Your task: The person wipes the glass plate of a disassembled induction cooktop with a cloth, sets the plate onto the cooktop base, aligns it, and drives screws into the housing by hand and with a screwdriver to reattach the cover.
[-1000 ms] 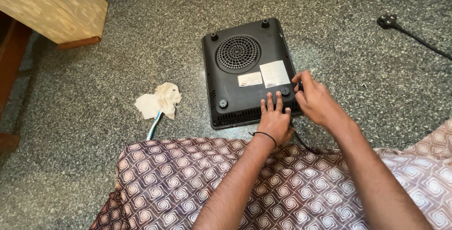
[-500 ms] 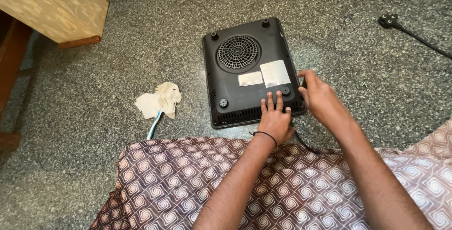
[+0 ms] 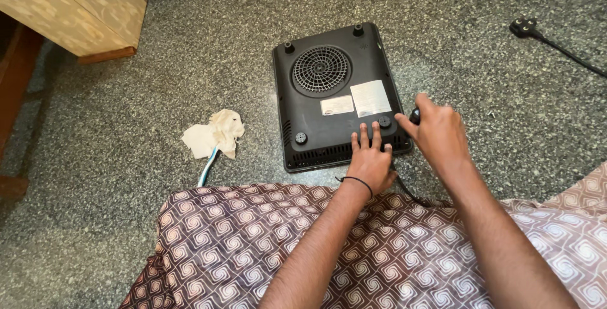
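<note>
A black cooktop (image 3: 329, 94) lies upside down on the speckled stone floor, its round fan grille and two labels facing up. My left hand (image 3: 370, 160), with a dark band at the wrist, lies flat on the cooktop's near right corner, fingers stretched beside a rubber foot (image 3: 384, 121). My right hand (image 3: 437, 133) is at the cooktop's right edge, fingers curled around a small black object (image 3: 415, 116). What that object is cannot be made out.
A crumpled pale cloth (image 3: 214, 135) lies on the floor to the left, over a blue-and-white strip. A black plug (image 3: 525, 27) with its cord runs off at the far right. A wooden furniture piece (image 3: 76, 5) stands at the far left. My patterned garment (image 3: 253, 246) covers the foreground.
My right hand has shifted a little to the right, off the cooktop's corner to its right edge. My left hand and the cooktop stay in place.
</note>
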A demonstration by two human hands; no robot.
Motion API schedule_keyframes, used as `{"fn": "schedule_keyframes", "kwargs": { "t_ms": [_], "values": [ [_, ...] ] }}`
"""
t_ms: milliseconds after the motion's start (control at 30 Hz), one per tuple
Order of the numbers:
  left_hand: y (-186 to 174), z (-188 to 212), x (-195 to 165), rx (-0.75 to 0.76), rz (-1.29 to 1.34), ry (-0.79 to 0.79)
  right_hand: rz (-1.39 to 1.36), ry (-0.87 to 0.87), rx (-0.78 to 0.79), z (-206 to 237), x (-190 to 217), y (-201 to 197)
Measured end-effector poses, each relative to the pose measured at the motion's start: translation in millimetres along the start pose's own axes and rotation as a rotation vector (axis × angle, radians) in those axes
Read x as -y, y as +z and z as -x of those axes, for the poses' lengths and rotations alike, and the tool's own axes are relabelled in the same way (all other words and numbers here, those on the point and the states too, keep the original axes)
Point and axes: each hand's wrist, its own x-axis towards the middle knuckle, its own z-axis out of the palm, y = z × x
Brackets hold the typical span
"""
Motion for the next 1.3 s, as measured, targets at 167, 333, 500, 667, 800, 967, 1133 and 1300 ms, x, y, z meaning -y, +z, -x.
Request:
{"fn": "schedule_keyframes", "kwargs": {
  "t_ms": [167,333,500,667,800,967,1133,1300],
  "values": [
    [0.2,-0.3,1.0,0.001,0.003,0.001,0.043,-0.064,-0.011,-11.5,1.2,7.4],
    [2.5,-0.3,1.1,0.004,0.013,-0.002,0.107,-0.119,0.243,-20.0,-6.9,13.7],
    [4.4,-1.7,1.0,0.007,0.008,-0.002,0.074,-0.255,0.298,-28.0,-19.4,13.8],
    [3.2,-1.4,1.5,0.016,0.006,-0.005,0.08,-0.225,0.377,-32.4,-16.0,4.5],
    [3.1,-1.0,0.5,-0.001,0.017,-0.001,0.08,-0.175,0.376,-27.9,-7.9,-9.6],
    [6.9,-1.9,2.1,-0.01,0.011,0.004,0.257,-0.16,0.335,-26.9,6.3,-13.5],
    [7.2,0.8,2.9,-0.081,0.045,0.025,0.255,-0.164,0.281,-18.1,9.0,-19.2],
    [-14.6,-4.4,-4.5,-0.071,0.022,-0.037,0.126,-0.065,0.324,-14.1,18.9,-20.2]
  ]
}}
